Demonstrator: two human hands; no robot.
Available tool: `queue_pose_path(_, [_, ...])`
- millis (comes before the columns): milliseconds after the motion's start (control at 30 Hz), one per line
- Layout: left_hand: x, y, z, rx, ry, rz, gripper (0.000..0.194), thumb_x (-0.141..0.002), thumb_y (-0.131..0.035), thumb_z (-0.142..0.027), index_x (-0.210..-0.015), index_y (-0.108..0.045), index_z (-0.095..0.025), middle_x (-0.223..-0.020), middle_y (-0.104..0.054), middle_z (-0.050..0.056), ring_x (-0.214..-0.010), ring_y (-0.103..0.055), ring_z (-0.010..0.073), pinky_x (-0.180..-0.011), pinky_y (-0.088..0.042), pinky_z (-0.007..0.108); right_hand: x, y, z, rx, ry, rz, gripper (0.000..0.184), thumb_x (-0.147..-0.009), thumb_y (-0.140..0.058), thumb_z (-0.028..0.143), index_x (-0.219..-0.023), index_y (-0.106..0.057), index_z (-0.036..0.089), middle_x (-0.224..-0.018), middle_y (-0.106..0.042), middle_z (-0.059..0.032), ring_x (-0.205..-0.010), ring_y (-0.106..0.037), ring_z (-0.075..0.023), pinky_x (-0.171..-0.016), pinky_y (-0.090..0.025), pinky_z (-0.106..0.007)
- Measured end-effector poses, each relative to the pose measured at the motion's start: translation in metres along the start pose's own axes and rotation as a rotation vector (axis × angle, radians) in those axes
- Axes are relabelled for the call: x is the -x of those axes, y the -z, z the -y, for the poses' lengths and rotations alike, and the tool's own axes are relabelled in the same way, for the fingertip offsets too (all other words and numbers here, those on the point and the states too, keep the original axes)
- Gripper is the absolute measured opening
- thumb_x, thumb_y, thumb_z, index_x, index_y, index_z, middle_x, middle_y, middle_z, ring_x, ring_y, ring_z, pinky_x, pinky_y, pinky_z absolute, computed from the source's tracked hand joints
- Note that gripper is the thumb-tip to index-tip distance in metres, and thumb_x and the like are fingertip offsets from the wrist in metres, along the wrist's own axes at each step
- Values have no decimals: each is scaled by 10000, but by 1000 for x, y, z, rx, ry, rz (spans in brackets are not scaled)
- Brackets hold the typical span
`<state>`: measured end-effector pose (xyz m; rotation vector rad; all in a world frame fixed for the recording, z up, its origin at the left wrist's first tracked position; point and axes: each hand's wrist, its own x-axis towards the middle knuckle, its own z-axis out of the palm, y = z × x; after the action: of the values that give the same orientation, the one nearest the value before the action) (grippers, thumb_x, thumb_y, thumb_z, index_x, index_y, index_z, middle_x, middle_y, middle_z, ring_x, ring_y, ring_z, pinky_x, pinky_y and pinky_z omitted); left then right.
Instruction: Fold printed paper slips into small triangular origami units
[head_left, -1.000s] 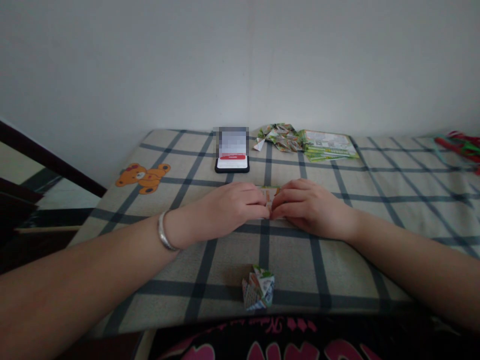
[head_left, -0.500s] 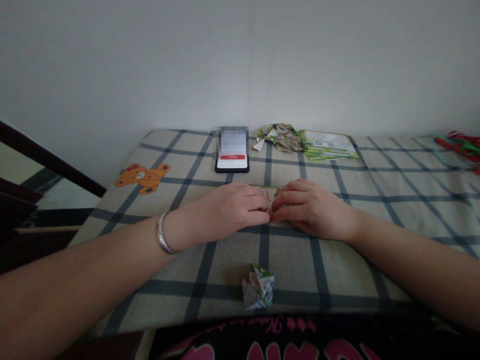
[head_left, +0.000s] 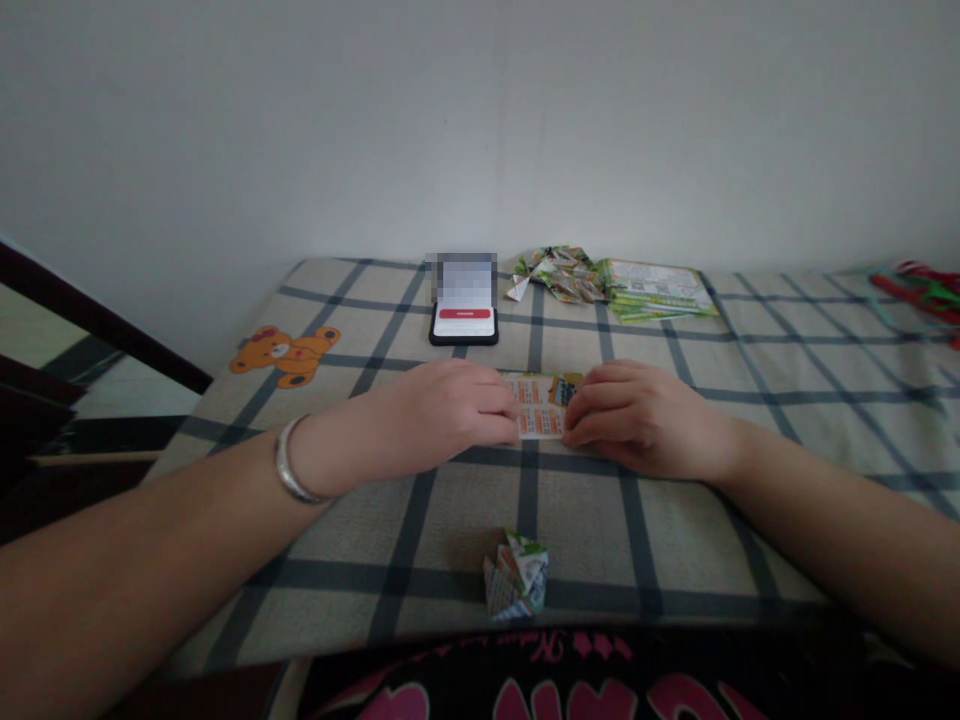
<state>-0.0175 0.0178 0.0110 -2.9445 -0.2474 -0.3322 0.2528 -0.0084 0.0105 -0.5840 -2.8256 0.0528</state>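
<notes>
A printed paper [head_left: 537, 405] with orange and white blocks lies flat on the checked cloth, its middle showing between my two hands. My left hand [head_left: 469, 405] is closed at the paper's left side, fingers together and covering that end. At the right side, my right hand [head_left: 626, 415] has its fingers curled down onto the paper, with the thumb mostly hidden. Closer to me sits a small folded paper piece [head_left: 517, 577], pointed and printed in green and white, touched by neither hand.
A phone [head_left: 464, 320] with a lit screen lies near the wall. Right of it are several folded paper pieces [head_left: 562, 275] and a stack of green printed sheets [head_left: 660, 290]. A bear picture [head_left: 286, 355] is at the left; red and green items [head_left: 922, 295] lie far right.
My left hand has slid left and my right hand slightly right, so more of the printed paper shows between them. The folded piece has stayed in place.
</notes>
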Motion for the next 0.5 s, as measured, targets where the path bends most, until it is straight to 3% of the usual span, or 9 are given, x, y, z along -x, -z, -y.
queue_pose_path(500, [7, 8, 7, 168, 56, 106, 218, -834, -578, -43, -895, -698, -215, -989, -680, 13, -865, -609, 166, -776, -495, 302, 9, 8, -12, -214, -57, 56, 201, -839, -539, 103, -859, -711, 204, -982, -712, -37, -901, -597, -171, -794, -463, -328])
